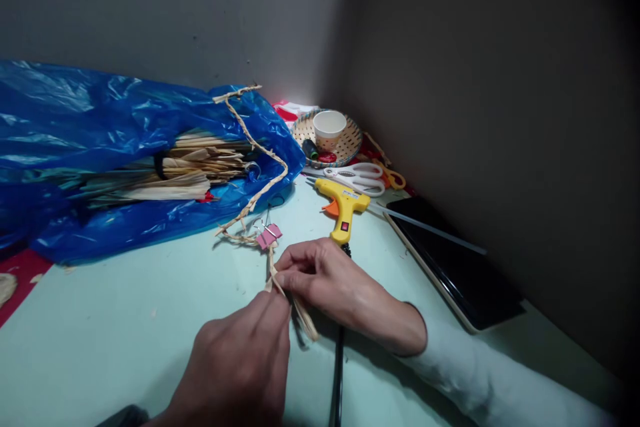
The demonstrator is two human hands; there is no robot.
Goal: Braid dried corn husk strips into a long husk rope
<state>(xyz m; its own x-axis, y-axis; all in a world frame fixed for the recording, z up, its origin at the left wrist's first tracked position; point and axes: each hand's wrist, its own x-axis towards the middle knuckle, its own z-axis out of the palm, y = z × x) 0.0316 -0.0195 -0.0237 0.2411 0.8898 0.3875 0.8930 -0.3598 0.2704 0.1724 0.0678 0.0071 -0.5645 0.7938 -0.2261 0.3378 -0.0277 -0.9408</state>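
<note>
A pale braid of dried plant strips (273,256) runs down from a pink binder clip (269,235) over the table. My right hand (320,273) pinches the strips between thumb and forefinger just below the clip. Lower and to the left, my left hand (245,353) is closed on the same strips, its fingertips mostly hidden behind the knuckles. Loose strip ends (304,320) hang out beneath my right hand. From the clip, a long twisted cord (257,197) leads up onto the blue plastic bag.
A blue plastic bag (100,120) holds a bundle of dried strips (205,163). Right of centre lie a yellow glue gun (345,203), white-handled scissors (357,178) and a black tablet (450,267). Behind them, a woven basket (353,140) holds a paper cup (329,128).
</note>
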